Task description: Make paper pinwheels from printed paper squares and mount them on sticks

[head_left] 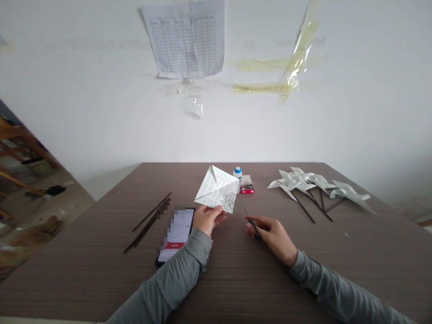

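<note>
My left hand [208,219] pinches the lower edge of a square sheet of printed paper [216,186], held up above the table. Diagonal lines cross the sheet, one looking like a slit near its top corner, and a small drawing shows near its lower right corner. In my right hand [272,234] is a pair of dark-handled scissors [254,225], blades pointing up and to the left, a little apart from the paper. Behind the paper stand a white bottle with a blue cap [238,173] and an open red box [247,189] of small metal pieces, both partly hidden.
Several paper pinwheels [286,181] on dark sticks lie at the back right of the brown table [229,288]. A phone [177,234] rests by my left forearm, with several dark sticks [151,222] left of it. A white wall [101,112] rises behind the table.
</note>
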The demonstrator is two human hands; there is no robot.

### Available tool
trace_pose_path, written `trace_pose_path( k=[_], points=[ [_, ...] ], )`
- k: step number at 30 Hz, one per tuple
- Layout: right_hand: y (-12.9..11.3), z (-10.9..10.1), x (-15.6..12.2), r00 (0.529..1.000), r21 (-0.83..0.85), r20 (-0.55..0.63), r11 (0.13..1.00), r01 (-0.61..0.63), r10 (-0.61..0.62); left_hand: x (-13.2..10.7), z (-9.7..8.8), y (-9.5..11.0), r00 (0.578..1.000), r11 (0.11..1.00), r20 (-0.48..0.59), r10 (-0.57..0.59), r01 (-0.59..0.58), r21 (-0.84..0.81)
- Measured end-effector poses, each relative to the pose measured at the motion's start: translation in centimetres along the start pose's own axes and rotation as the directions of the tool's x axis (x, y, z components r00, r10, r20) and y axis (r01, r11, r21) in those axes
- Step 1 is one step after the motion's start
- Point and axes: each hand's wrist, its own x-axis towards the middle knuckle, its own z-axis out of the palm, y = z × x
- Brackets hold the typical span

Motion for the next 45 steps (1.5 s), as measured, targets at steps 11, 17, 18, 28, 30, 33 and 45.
trace_pose_path(
  k=[11, 17, 18, 28, 30, 33, 45],
  points=[
    [-0.2, 0.2, -0.5, 0.97, 0.055, 0.242, 0.997, -0.049, 0.035, 0.2, 0.0, 0.6, 0.998, 0.993, -0.028, -0.048, 0.044, -0.107],
    [0.1, 0.2, -0.4, 0.951, 0.035, 0.306, 0.997, -0.063, 0.049, 0.2, 0.1, 0.6, 0.998, 0.986, -0.035, -0.047, 0.041, -0.165],
    [0.0, 0.3, -0.4, 0.95, 0.033, 0.309, 0.997, -0.065, 0.052, 0.2, 0.2, 0.6, 0.998, 0.985, -0.037, -0.051, 0.044, -0.169],
    [-0.3, 0.6, -0.6, 0.952, 0.062, 0.299, 0.995, -0.079, 0.057, 0.5, 0.1, 0.3, 0.998, 0.98, -0.021, -0.051, 0.046, -0.193],
    [-0.2, 0.6, -0.5, 0.952, 0.063, 0.299, 0.995, -0.078, 0.056, 0.6, 0.1, 0.2, 0.998, 0.981, -0.019, -0.055, 0.051, -0.189],
    [-0.2, 0.6, -0.5, 0.955, 0.07, 0.291, 0.995, -0.077, 0.053, 0.8, 0.0, 0.0, 0.998, 0.981, -0.016, -0.06, 0.056, -0.184],
    [0.0, 0.6, -0.3, 0.948, 0.082, 0.315, 0.994, -0.074, 0.045, 1.1, -0.1, -0.5, 0.999, 0.979, -0.027, -0.033, 0.027, -0.201]
  ],
)
